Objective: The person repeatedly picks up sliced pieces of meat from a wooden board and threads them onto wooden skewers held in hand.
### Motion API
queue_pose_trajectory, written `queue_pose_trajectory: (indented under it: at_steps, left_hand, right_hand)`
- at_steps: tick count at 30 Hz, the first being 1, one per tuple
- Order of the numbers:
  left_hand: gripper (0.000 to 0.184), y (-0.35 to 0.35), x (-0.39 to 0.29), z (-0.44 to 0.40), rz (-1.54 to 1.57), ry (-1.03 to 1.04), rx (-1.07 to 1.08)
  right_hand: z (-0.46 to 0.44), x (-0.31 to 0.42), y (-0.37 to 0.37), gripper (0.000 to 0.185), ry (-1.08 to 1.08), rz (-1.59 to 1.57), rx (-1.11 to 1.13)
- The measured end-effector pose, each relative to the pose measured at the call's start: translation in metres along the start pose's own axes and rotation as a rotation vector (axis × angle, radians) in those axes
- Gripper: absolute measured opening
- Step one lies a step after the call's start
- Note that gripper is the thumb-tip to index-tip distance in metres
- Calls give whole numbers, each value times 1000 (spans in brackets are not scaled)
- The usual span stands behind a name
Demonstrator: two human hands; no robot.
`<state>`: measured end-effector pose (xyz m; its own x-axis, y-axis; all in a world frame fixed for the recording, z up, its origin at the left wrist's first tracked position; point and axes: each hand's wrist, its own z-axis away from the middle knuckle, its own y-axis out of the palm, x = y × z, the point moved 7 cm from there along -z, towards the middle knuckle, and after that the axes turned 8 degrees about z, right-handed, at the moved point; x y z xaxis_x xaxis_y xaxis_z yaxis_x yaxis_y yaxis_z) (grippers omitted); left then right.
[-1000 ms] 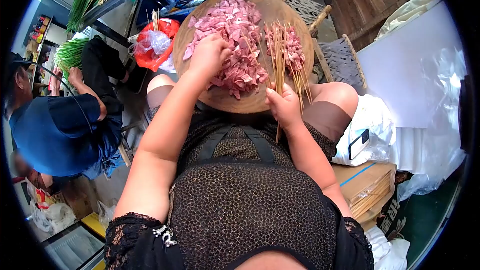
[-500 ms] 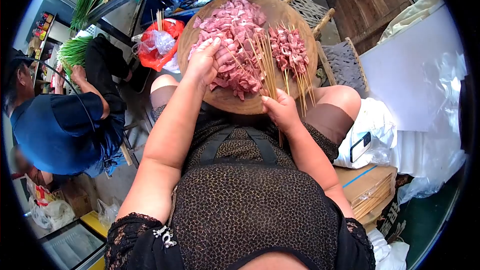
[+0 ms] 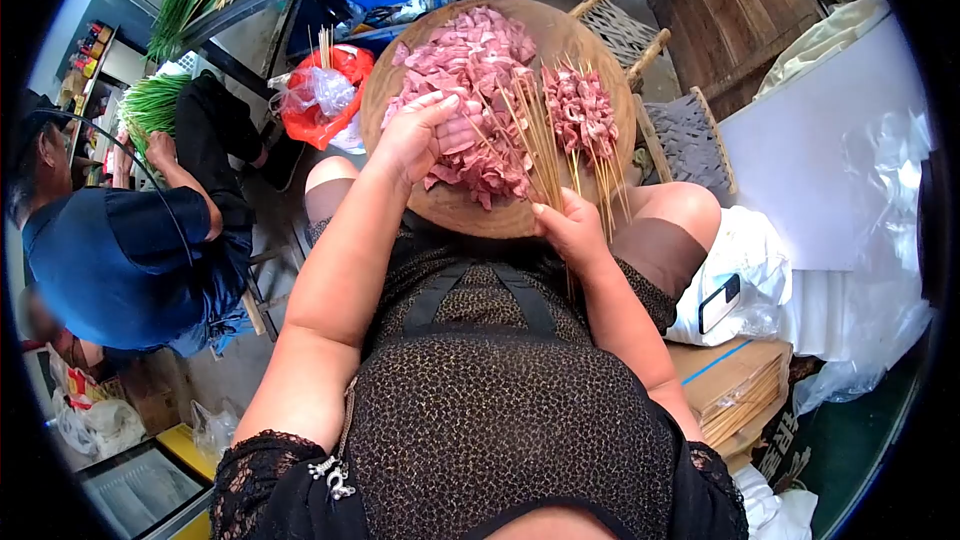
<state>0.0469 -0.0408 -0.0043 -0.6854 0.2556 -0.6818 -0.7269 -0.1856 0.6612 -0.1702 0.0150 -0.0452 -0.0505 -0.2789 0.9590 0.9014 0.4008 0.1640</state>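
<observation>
A round wooden board (image 3: 400,202) rests at my lap, bearing a heap of raw sliced meat (image 3: 480,50). My left hand (image 3: 425,135) is at the heap's left side, palm partly up, its curled fingers closed on what looks like a piece of meat; its edges blend with the pile. My right hand (image 3: 572,230) grips a bunch of bamboo skewers (image 3: 540,155) at the board's near edge. Their tips fan out over the meat, and one slants toward my left fingers. Threaded meat skewers (image 3: 582,115) lie at the right of the board, sticks toward me.
A red plastic bag (image 3: 318,120) with sticks stands left of the board. Woven stools (image 3: 685,135) are on the right. A phone (image 3: 719,304) lies on white bags, above a cardboard box of skewers (image 3: 735,390). At left, a seated person (image 3: 120,240) handles green stalks (image 3: 155,105).
The whole view has shifted slightly. My left hand has moved a little to the right over the meat, nearer the skewer tips. My right hand keeps its hold on the bunch.
</observation>
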Motion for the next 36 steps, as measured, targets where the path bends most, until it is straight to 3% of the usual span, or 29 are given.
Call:
queue_pose_trajectory:
  at_steps: [5, 17, 20, 22, 27, 31, 32, 36]
  left_hand:
    - [25, 12, 2, 7, -55, -95, 28]
    - [23, 31, 45, 17, -80, -181, 99]
    - [23, 38, 43, 18, -135, -197, 136]
    - [24, 41, 33, 13, -377, -212, 176]
    - [24, 11, -49, -31, -1542, 745, -146]
    - [27, -2, -39, -49, -1646, 653, -177]
    - [26, -6, -39, -48, -1562, 725, -186]
    - [20, -1, -46, -30, -1263, 639, -153]
  right_hand:
    - [6, 4, -1, 14, -5, 2, -30]
    - [6, 10, 1, 10, -26, -22, -66]
    - [5, 8, 0, 11, -30, -46, -73]
    - [3, 8, -1, 12, -35, -54, -107]
    - [-1, 6, -9, 14, -13, -155, -124]
    - [0, 6, -9, 13, 24, -127, -143]
    - [0, 5, -9, 12, 34, -125, -137]
    - [0, 3, -10, 13, 36, -119, -133]
